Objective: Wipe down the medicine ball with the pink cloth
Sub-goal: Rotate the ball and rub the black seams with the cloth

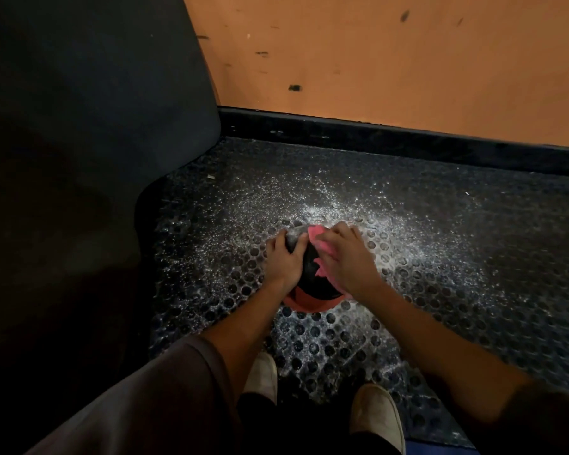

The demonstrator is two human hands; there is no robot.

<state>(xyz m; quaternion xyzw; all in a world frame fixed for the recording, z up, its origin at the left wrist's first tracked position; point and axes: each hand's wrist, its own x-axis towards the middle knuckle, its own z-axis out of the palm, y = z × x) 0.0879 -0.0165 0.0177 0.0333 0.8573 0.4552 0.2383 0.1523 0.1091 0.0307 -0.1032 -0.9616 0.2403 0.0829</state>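
A black medicine ball (312,280) with an orange-red lower band sits on the studded floor mat, in the middle of the view. My left hand (283,257) lies spread over the ball's left side, fingers reaching over its top. My right hand (345,254) presses the pink cloth (319,241) against the ball's upper right side. The cloth shows above my fingers and again below my palm. Most of the ball is hidden under both hands.
The black studded rubber mat (440,264) glints with pale specks around the ball. A large dark padded object (79,159) stands close at the left. An orange wall (391,60) with a black baseboard (375,133) runs behind. My two pale shoes (375,418) stand just below the ball.
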